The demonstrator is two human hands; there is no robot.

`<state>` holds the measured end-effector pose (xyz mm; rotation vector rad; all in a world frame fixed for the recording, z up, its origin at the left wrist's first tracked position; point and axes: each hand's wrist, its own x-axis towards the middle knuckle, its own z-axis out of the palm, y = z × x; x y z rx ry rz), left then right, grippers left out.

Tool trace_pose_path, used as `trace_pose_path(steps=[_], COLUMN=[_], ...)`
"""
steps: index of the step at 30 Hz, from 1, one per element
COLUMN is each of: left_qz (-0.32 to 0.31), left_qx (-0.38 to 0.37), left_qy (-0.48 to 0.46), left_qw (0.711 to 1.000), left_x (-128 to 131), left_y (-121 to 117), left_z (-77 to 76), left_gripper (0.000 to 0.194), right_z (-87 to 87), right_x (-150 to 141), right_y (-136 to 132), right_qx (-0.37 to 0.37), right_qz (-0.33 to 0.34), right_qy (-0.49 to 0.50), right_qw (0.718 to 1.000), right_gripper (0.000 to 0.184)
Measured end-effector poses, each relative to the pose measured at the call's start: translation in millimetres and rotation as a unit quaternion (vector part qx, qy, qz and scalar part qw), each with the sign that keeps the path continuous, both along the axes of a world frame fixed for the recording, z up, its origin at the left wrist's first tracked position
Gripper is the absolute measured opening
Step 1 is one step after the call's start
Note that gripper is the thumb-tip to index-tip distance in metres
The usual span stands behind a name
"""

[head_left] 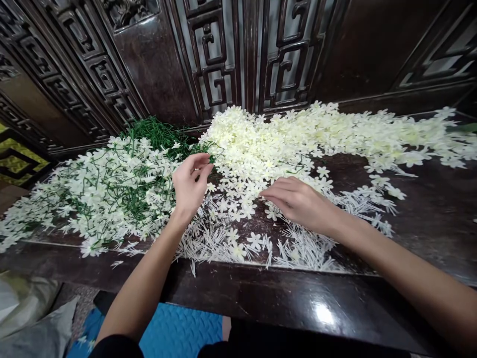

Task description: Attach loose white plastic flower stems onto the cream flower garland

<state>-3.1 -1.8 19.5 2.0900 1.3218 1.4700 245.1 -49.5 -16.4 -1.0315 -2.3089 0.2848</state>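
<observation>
My left hand (191, 182) is raised between two heaps, with thumb and fingers pinched on a thin green plastic stem (216, 147). To its left lies a tangled heap of white artificial flowers on green stems (119, 179). My right hand (298, 203) is low over the bench, its fingertips pressed together among loose white flower heads (240, 191); what they hold, if anything, is hidden. Behind both hands rises a big pile of pale yellow-white flower heads (268, 134). Thin white stamen-like sticks (212, 238) lie scattered below the hands.
Everything lies on a dark, glossy wooden bench (298, 293) against a carved lattice back (212, 44). Bare green stems (156, 132) are bunched behind the left heap. On the floor are a blue textured mat (182, 330) and pale sacks (33, 318) at lower left.
</observation>
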Motion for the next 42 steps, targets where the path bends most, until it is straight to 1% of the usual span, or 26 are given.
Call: trace_pose_path(steps=[2, 5, 7, 9, 12, 13, 14, 15, 18, 20, 21, 22, 23, 25, 27, 29, 31, 35, 39, 42], left_qz=[-0.033, -0.061, -0.076, -0.101, -0.142, -0.152, -0.155, -0.149, -0.114, -0.088, -0.077, -0.062, -0.045, -0.014, 0.004, 0.005, -0.007, -0.042, -0.06, -0.065], left_qx=[-0.04, -0.092, -0.126, -0.176, -0.277, -0.303, -0.318, -0.317, -0.27, -0.228, -0.205, -0.182, -0.164, -0.16, -0.186, -0.198, -0.205, -0.211, -0.178, -0.175], left_qy=[-0.069, -0.134, -0.173, -0.206, -0.224, -0.217, -0.203, -0.183, -0.083, 0.017, 0.082, 0.151, 0.219, 0.329, 0.389, 0.409, 0.394, 0.308, 0.182, 0.072], left_qw=[0.996, 0.985, 0.974, 0.957, 0.923, 0.915, 0.913, 0.919, 0.952, 0.97, 0.972, 0.97, 0.961, 0.931, 0.902, 0.891, 0.896, 0.927, 0.965, 0.98], left_x=[1.9, 1.1, -0.3, -0.8, 0.9, 1.9, 2.9, 3.7, 4.5, 3.7, 3.1, 2.6, 2.2, 1.6, 1.2, 0.8, 0.4, 0.9, 3.9, 6.1], left_y=[-1.2, 0.8, 2.6, 2.8, 0.5, -0.4, -1.0, -1.2, 0.0, 1.4, 1.7, 1.8, 1.6, 0.8, 0.2, 0.5, 1.3, 2.2, -0.4, -3.8], left_z=[1.0, 0.0, 0.1, 2.3, 7.2, 8.0, 8.1, 7.3, 0.7, -4.4, -6.4, -7.8, -8.6, -9.1, -9.3, -10.2, -11.5, -12.0, -7.4, -2.8], left_gripper=[0.017, 0.018, 0.017, 0.017, 0.017, 0.015, 0.015, 0.015, 0.021, 0.026, 0.027, 0.028, 0.029, 0.032, 0.036, 0.037, 0.038, 0.035, 0.024, 0.021], right_z=[-0.1, 1.5, 3.1, 3.8, 2.0, 0.9, -0.3, -1.5, -4.1, -5.1, -5.4, -5.7, -5.8, -5.9, -5.8, -5.7, -5.7, -5.4, -4.4, -4.3], right_x=[0.0, -0.9, -1.6, -2.0, -1.2, -0.7, -0.2, 0.3, 1.4, 1.9, 2.2, 2.4, 2.8, 3.4, 3.8, 3.8, 3.5, 2.5, 1.4, 0.9], right_y=[0.6, 0.3, -0.8, -1.7, -1.4, -0.8, -0.1, 0.6, 1.9, 2.0, 2.0, 2.1, 2.3, 3.3, 4.4, 5.1, 4.9, 2.9, 1.4, 1.3], right_qx=[0.009, 0.025, 0.031, 0.022, 0.002, -0.002, -0.005, -0.004, 0.01, 0.026, 0.034, 0.044, 0.054, 0.077, 0.099, 0.113, 0.116, 0.102, 0.104, 0.122], right_qz=[-0.002, -0.009, -0.024, -0.04, -0.037, -0.032, -0.026, -0.023, -0.011, -0.004, -0.002, -0.001, 0.001, 0.004, 0.008, 0.009, 0.013, 0.012, 0.01, 0.009], right_qy=[-0.009, -0.037, -0.066, -0.095, -0.124, -0.127, -0.126, -0.121, -0.104, -0.097, -0.095, -0.093, -0.089, -0.081, -0.079, -0.082, -0.085, -0.079, -0.077, -0.069], right_qw=[1.0, 0.999, 0.997, 0.994, 0.992, 0.991, 0.992, 0.992, 0.994, 0.995, 0.995, 0.995, 0.995, 0.994, 0.992, 0.99, 0.99, 0.992, 0.992, 0.99], right_gripper=[0.032, 0.03, 0.033, 0.039, 0.043, 0.042, 0.039, 0.035, 0.028, 0.028, 0.028, 0.029, 0.03, 0.031, 0.029, 0.027, 0.028, 0.032, 0.034, 0.033])
